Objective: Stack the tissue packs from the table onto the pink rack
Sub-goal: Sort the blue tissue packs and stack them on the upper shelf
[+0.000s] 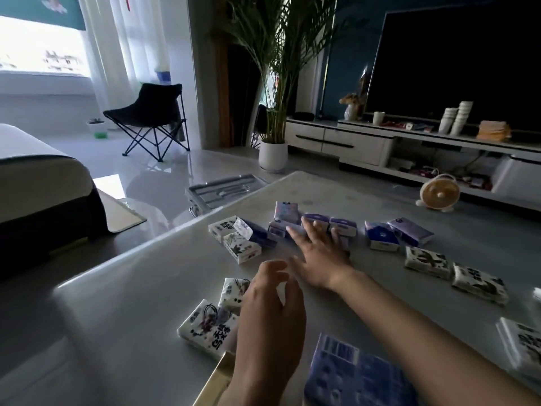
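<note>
Hidden: right hand [319, 253], fingers spread flat, covered purple tissue packs [342, 225].
Unclear: left hand [272, 315] curled over a white pack [234, 291]; grip could not be told.
Surface: table [131, 303], glossy grey.
Room: television [453, 60], potted palm [272, 155].

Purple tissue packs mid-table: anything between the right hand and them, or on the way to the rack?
Nothing visible between them: the right hand already lies over the purple tissue packs, fingers spread. The pink rack is out of view, so that path cannot be judged.
</note>
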